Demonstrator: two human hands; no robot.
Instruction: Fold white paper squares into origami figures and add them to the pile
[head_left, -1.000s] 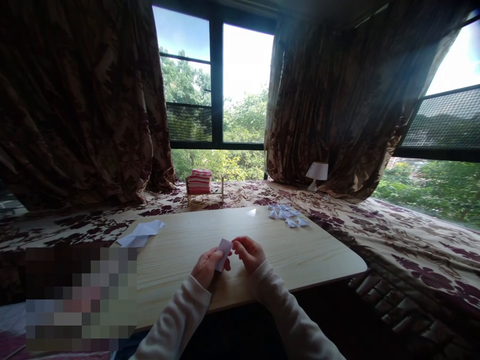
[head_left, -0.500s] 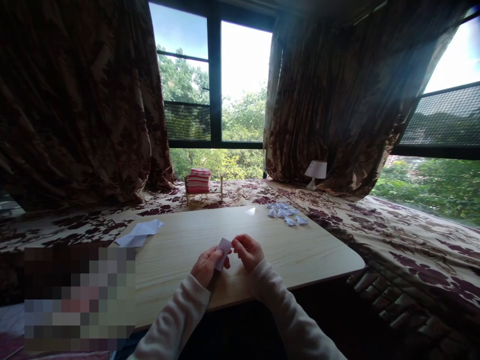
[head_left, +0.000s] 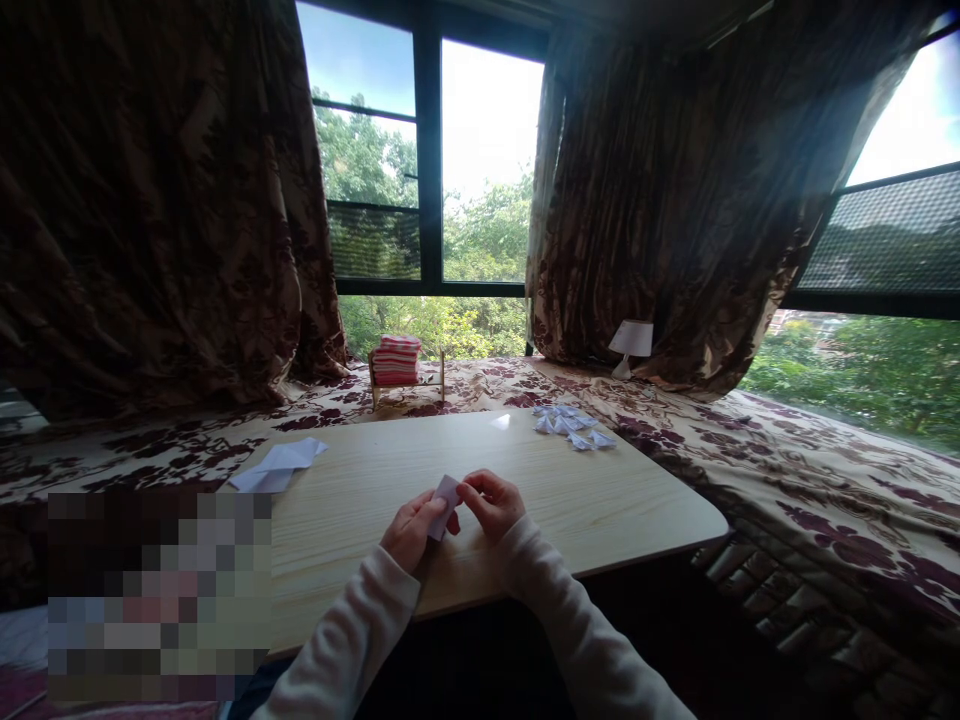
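A small folded piece of white paper (head_left: 446, 492) is held above the front part of the table. My left hand (head_left: 409, 530) grips its left side, thumb on top and fingers behind. At its upper right edge, the fingertips of my right hand (head_left: 493, 502) are pinched together on the paper. Toward the back right of the table lies a group of several small folded paper pieces (head_left: 564, 424). Some loose white paper sheets (head_left: 279, 466), creased and overlapping, rest at the table's left edge.
The pale wooden table (head_left: 360, 560) has a rounded right corner. Behind it, a small wooden stand (head_left: 373, 385) carries folded red-striped cloths (head_left: 397, 362) on flowered fabric (head_left: 495, 385). A small white lamp (head_left: 634, 340) stands by the curtain. A blurred patch covers the lower left.
My right fingertips have moved slightly left, from just beside the folded paper onto its upper right edge. My left hand keeps its hold in nearly the same place.
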